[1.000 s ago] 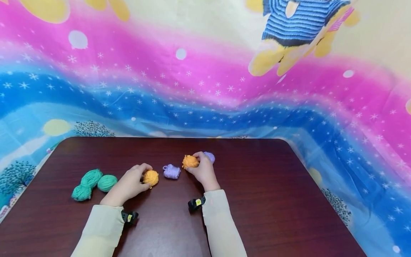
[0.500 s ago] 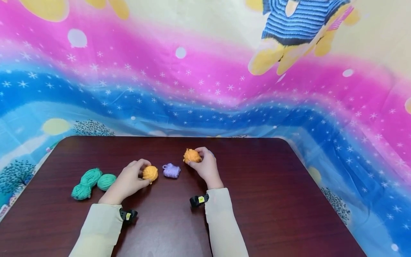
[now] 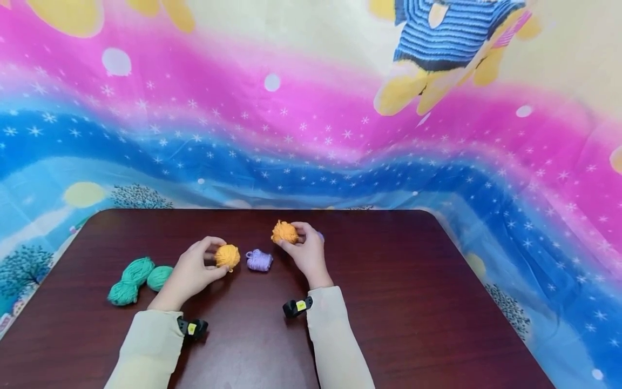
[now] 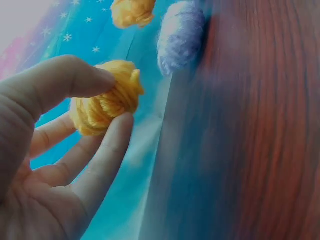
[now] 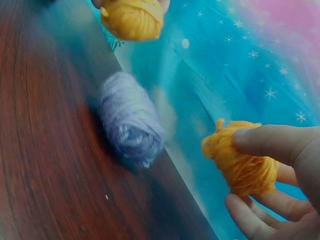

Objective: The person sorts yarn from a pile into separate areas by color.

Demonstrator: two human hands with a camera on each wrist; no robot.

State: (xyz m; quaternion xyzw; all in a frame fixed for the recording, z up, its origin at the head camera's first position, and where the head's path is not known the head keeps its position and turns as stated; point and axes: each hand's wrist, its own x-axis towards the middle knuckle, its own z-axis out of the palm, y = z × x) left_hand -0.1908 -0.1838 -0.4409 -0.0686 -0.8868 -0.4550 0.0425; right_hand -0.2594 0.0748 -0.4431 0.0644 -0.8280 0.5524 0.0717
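My left hand point(image 3: 190, 271) pinches a yellow-orange ball of yarn point(image 4: 112, 102) between thumb and fingers. In my right hand point(image 3: 310, 256) is an orange ball of yarn point(image 5: 245, 162), gripped by the thumb on one side and fingertips on the other. Both balls look raised off the table in the wrist views. A small purple bundle of yarn point(image 3: 259, 260) lies on the table between the two hands. Behind my right hand, only a sliver of another purple ball point(image 3: 320, 236) shows; the hand hides the rest.
Several green balls of yarn point(image 3: 131, 281) lie at the left, one partly behind my left wrist. The dark wooden table point(image 3: 418, 292) ends at a far edge, where a colourful printed cloth point(image 3: 311, 146) hangs. A black strap camera sits on each wrist.
Both hands have moved up and away from me with their yarn balls. The right hand's ball has also shifted slightly left in the last half second. The purple bundle between them stays put.
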